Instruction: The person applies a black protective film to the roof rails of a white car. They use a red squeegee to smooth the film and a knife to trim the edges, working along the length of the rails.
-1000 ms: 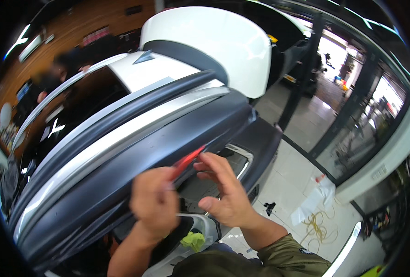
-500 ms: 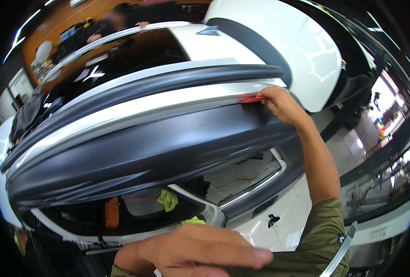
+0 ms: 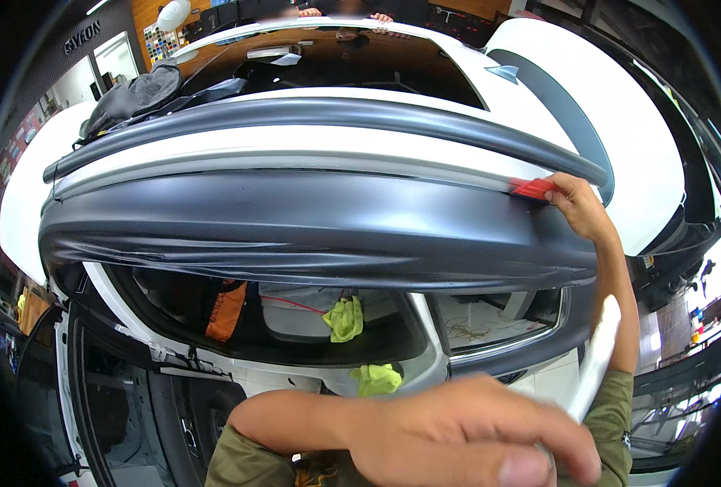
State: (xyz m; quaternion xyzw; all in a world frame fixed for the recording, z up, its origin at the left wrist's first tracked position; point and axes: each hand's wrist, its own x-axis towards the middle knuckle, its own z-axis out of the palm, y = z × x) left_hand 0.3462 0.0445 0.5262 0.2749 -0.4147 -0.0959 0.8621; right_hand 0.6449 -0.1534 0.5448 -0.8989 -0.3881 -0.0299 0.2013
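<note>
My right hand (image 3: 581, 204) grips a red squeegee (image 3: 533, 190), its edge against the seam below the white car's silver roof rail (image 3: 295, 162). Just beneath, a matte dark blue-grey film (image 3: 312, 213) drapes over the side of the car, wrinkled along its lower left border. Close to the camera, my left hand (image 3: 466, 430) is slightly blurred; its thumb and forefinger are apart, with nothing visible between them. A whitish strip (image 3: 597, 353) stands beside those fingers, its lower end hidden behind them; what it is I cannot make out.
Another person's hands (image 3: 381, 17) rest on the far roof edge. A grey cloth (image 3: 145, 96) lies near the windshield. Through the door opening show an orange piece (image 3: 226, 310) and a yellow-green cloth (image 3: 344, 318); another cloth (image 3: 377, 379) hangs lower. The front door (image 3: 117, 406) stands open.
The view has turned, so the car lies more level across it. My left hand has moved right to beside the whitish strip. My right hand still holds the squeegee at the roof seam.
</note>
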